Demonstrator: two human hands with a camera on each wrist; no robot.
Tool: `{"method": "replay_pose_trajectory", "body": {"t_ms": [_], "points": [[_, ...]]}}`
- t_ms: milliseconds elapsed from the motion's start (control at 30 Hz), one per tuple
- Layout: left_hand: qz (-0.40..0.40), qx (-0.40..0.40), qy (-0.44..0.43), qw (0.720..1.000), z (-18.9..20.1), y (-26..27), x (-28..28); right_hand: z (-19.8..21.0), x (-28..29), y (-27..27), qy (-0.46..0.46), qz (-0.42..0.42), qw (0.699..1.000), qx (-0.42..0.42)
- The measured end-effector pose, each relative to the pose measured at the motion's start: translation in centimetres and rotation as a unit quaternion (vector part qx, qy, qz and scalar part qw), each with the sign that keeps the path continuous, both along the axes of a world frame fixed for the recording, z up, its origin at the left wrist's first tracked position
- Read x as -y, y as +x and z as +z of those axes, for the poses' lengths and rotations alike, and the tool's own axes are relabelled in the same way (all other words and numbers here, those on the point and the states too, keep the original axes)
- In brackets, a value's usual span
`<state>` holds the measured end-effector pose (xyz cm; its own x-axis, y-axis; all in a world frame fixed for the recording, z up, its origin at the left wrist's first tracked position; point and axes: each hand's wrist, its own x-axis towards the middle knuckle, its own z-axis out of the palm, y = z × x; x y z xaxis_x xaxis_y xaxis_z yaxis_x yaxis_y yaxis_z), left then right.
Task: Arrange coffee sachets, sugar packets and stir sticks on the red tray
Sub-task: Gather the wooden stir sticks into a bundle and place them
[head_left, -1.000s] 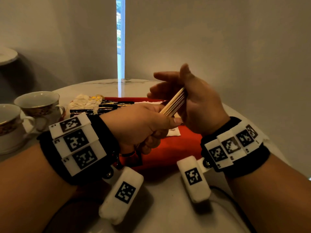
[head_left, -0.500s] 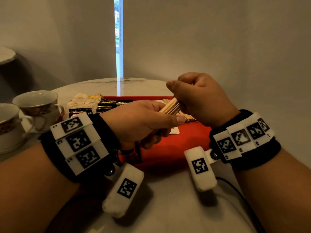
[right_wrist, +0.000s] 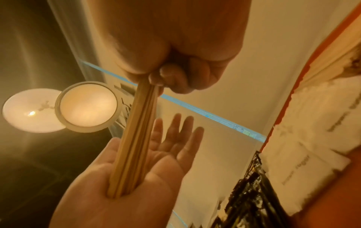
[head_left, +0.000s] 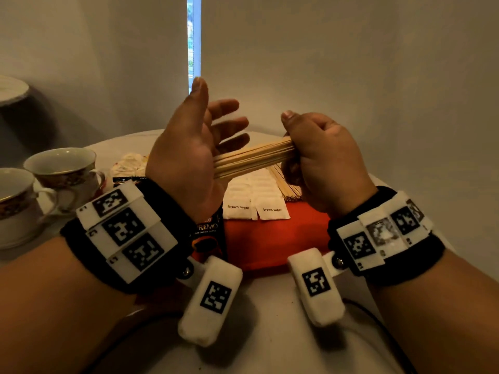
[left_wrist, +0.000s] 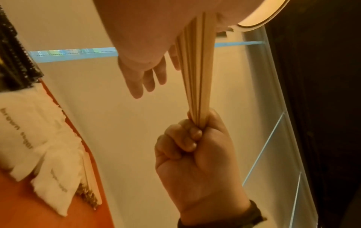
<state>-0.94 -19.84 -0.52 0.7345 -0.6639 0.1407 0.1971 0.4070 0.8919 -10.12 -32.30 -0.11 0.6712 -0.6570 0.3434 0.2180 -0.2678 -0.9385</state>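
Observation:
My right hand [head_left: 313, 147] grips a bundle of wooden stir sticks [head_left: 253, 157] in its fist, held level above the red tray [head_left: 270, 238]. The sticks' free ends butt against the palm of my left hand [head_left: 194, 141], whose fingers are spread and straight. The right wrist view shows the bundle [right_wrist: 134, 138] pressed into that flat palm [right_wrist: 148, 177]; the left wrist view shows the fist [left_wrist: 193, 145] round the sticks [left_wrist: 197, 74]. On the tray lie white brown sugar packets [head_left: 253, 198], more stir sticks [head_left: 286, 184] and black coffee sachets [head_left: 208, 233].
Two patterned teacups [head_left: 62, 168] on saucers stand at the table's left. A heap of pale packets [head_left: 129, 163] lies behind the tray's left end. Grey walls close in behind the round white table [head_left: 270, 333]. A cable [head_left: 378, 319] runs across the table near my right wrist.
My left hand let go of the sticks and opened, turning its palm toward the bundle. My right fist swung the bundle level and set its ends against that palm.

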Motion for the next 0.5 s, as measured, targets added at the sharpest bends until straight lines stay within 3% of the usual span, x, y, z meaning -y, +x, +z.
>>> {"method": "replay_pose_trajectory", "body": {"t_ms": [133,500], "points": [[0.007,-0.007,-0.024,1.0,0.41,0.46,-0.15,-0.05,-0.28,-0.17,-0.025,0.023,0.999,-0.017],[-0.037,0.018,-0.041,0.998,0.05,0.42,-0.24,-0.68,-0.01,0.35,0.065,0.051,0.997,0.01]]}}
